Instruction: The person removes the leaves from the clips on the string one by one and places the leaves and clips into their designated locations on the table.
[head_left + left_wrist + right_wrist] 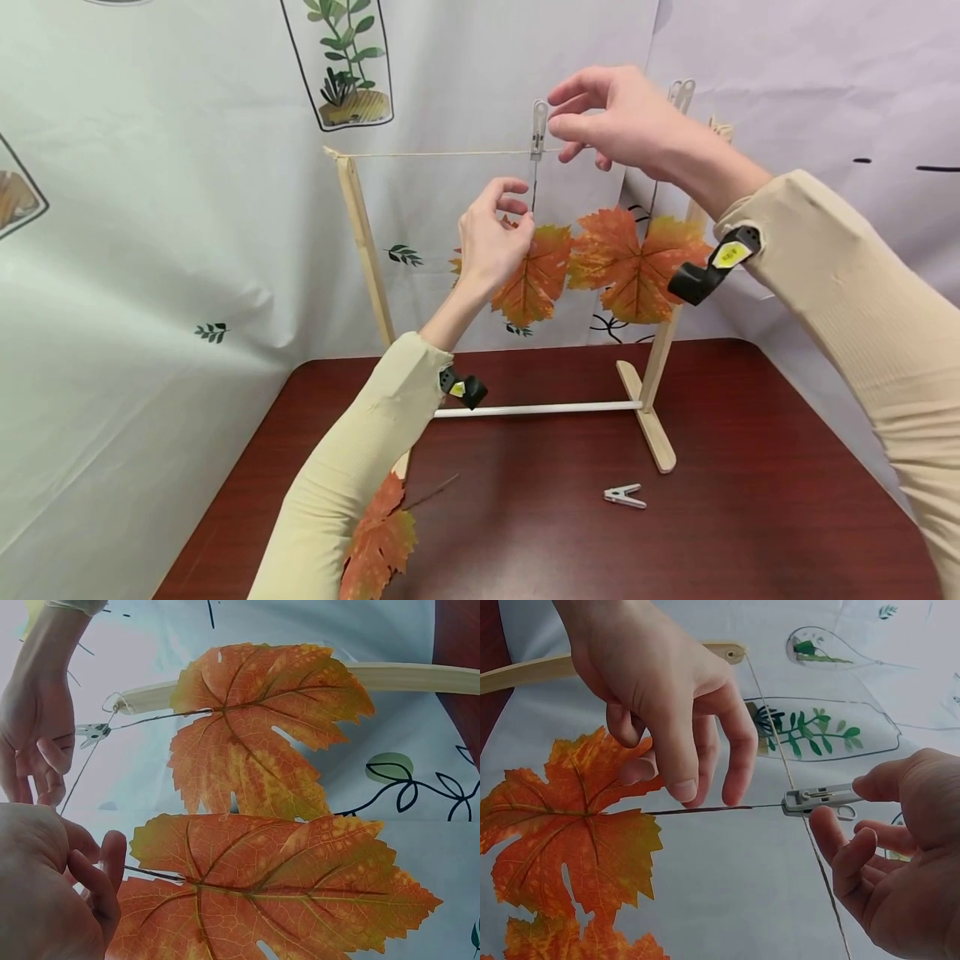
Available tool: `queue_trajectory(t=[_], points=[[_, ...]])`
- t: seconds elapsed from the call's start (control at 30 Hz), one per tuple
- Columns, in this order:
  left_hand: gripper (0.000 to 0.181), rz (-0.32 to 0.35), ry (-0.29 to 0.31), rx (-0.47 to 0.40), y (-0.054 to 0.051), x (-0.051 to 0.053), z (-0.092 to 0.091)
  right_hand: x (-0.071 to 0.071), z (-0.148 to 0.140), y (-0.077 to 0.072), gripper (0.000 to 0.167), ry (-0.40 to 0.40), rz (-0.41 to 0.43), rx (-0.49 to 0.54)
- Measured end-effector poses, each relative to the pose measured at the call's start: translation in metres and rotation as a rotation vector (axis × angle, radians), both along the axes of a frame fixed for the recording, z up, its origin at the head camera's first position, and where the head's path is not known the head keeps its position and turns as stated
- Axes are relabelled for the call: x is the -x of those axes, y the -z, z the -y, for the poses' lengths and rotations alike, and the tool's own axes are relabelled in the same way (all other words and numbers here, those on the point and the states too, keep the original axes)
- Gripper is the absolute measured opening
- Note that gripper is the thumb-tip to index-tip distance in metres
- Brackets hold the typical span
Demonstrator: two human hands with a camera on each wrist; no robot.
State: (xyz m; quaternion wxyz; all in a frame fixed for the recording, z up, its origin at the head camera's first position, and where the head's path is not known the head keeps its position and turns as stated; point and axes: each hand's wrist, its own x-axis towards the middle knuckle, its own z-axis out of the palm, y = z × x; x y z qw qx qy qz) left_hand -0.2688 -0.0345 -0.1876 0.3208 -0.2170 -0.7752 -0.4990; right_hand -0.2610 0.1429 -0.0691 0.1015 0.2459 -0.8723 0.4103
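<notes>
A white clothespin (537, 137) sits upright on the string (442, 154) and clips the dark stem of an orange maple-like leaf (536, 283). My right hand (622, 117) is just right of this clothespin, its fingers loosely bent and parted; in the right wrist view its thumb and index finger lie close around the clip's handle end (844, 795). Lower down, my left hand (491, 242) hovers beside the stem with relaxed fingers and partly covers the leaf. A second orange leaf (637, 267) hangs to the right from another clothespin (681, 96), partly hidden behind my right hand.
The string spans a wooden frame with a left post (363, 242), a right post (660, 358) and a white bottom rod (540, 409). A loose clothespin (624, 496) and another leaf (382, 542) lie on the dark red table (525, 517). Behind is a printed white cloth (187, 167).
</notes>
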Motion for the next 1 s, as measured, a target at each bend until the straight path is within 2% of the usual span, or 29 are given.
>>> queue_trajectory(t=[0.37, 0.63, 1.0], points=[[0.025, 0.022, 0.035, -0.015, 0.0, 0.001, -0.002, 0.005, 0.006, -0.005, 0.051, -0.001, 0.021, -0.021], [0.024, 0.025, 0.055, -0.04, 0.003, 0.003, -0.003, 0.008, 0.01, -0.005, 0.05, -0.001, 0.004, -0.043], [0.024, 0.033, 0.067, -0.037, 0.002, 0.001, -0.004, 0.008, 0.013, -0.007, 0.048, -0.007, 0.026, -0.032]])
